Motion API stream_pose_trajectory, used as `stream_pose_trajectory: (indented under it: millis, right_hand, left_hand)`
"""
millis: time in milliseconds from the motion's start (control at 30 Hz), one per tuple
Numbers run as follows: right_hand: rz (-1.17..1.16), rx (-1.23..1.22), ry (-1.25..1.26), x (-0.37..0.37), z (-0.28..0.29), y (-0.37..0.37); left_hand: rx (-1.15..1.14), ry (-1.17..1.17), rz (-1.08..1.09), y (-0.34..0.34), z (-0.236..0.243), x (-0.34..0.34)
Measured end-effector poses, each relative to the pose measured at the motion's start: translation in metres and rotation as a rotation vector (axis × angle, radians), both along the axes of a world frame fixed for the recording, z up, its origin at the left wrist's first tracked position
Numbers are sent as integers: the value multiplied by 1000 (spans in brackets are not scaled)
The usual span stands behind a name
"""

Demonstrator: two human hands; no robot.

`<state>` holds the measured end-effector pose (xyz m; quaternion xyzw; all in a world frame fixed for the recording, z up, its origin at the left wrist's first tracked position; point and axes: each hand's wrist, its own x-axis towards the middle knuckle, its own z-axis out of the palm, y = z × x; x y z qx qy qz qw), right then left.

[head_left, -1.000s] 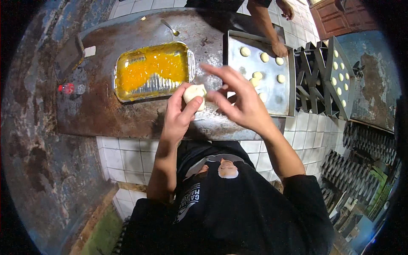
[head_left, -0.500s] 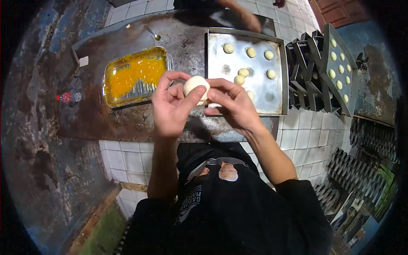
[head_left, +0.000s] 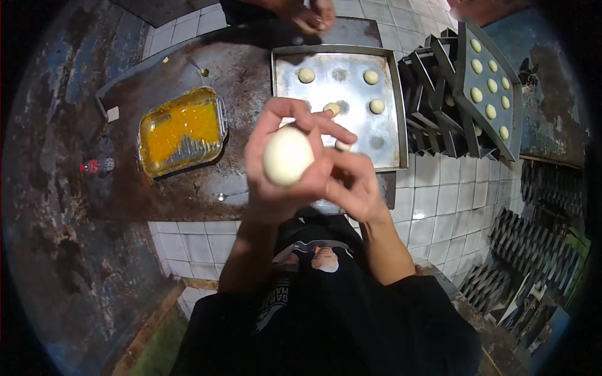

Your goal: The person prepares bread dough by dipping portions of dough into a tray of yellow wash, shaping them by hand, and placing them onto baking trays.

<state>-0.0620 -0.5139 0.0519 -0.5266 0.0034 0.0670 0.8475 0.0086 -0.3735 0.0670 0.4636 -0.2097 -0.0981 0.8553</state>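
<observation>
My left hand (head_left: 263, 194) cups a smooth white dough ball (head_left: 287, 155), fingers wrapped round it. My right hand (head_left: 348, 185) is pressed against the same ball from the right, fingers bent and partly hidden. Just beyond both hands, a square metal tray (head_left: 395, 141) holds several small, pale dough rounds (head_left: 370, 78), some hidden by my fingers. To the left sits a foil pan (head_left: 221, 116) coated with yellow liquid.
A co-worker's hands (head_left: 316, 17) hover over the worktop's (head_left: 238, 81) far edge. Stacked trays (head_left: 433, 100) stand right, topped by a tilted tray (head_left: 465, 56) of dough rounds. A spoon (head_left: 204, 71), white square (head_left: 113, 114) and plastic bottle (head_left: 94, 166) lie left.
The dough ball has turned and moved down, with my right hand closing in on it from the right. The co-worker's hand has moved off the tray toward the upper left.
</observation>
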Motion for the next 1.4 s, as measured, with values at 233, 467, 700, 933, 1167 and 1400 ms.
stream_pose_trajectory:
  millis: [233,467,700,933,1167,1400]
  right_hand:
    - [-398,81,-189,-6,-50,3]
    - [-59,-485,38,-13,-23,-90]
    - [-327,-446,224,-26,-91,-134]
    - [-355,-732,341,-16,-211,-193]
    - [-295,-1185,255,-19,-304,-212]
    - [-134,-326,679,-2,-318,-224]
  left_hand:
    - [252,-291,22,-23,-20,-12]
    - [770,-341,-3,-42,-93,5]
    - [802,-220,-364,-129,-160,3]
    - [943,-86,-555,-135,-218,36]
    - [1014,231,-367,-47,-246,13]
    - [1111,371,-212,-6,-269,7]
